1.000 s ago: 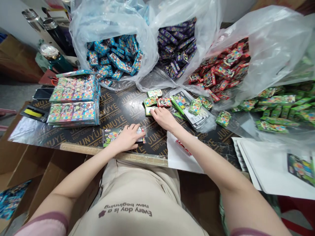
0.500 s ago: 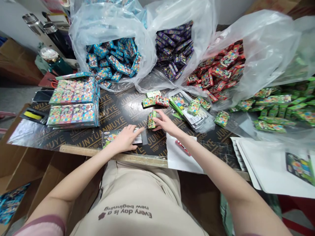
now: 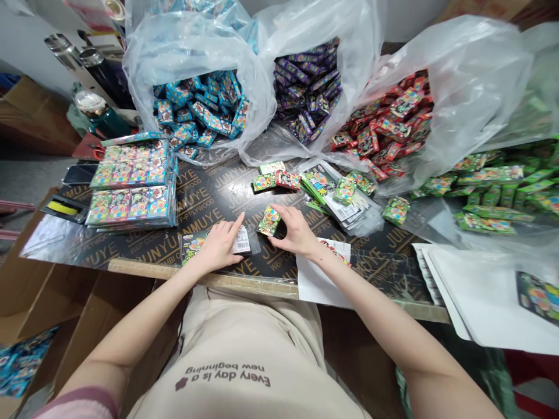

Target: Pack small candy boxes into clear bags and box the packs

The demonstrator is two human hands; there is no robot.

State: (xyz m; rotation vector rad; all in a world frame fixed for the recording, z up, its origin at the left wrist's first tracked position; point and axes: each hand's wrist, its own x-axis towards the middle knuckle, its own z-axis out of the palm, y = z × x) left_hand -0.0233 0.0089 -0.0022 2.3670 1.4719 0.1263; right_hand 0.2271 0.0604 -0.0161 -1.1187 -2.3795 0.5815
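Note:
My right hand (image 3: 293,231) holds a small green candy box (image 3: 268,221) between thumb and fingers, just above the black plywood tabletop. To its left, my left hand (image 3: 220,244) lies with fingers outstretched on a flat printed pouch (image 3: 242,240) in clear plastic; the palm hides much of its middle. Beyond my right hand sit a green box (image 3: 264,182), a red box (image 3: 288,180) and a pale green box (image 3: 271,167), close together. A red packet (image 3: 334,251) lies on white paper (image 3: 314,279), partly behind my right wrist.
Clear plastic bags hold blue boxes (image 3: 213,113), purple boxes (image 3: 305,81) and red boxes (image 3: 393,122). Green boxes (image 3: 493,192) spill at right. Flat printed pouches (image 3: 345,212) lie right of centre. Wrapped packs (image 3: 131,186) are stacked at left, near a phone (image 3: 81,174) and bottles (image 3: 102,113).
My right hand has turned the green candy box so its broad face shows, and has shifted slightly nearer to me. My left hand stays on the pouch, its index finger now pointing farther forward.

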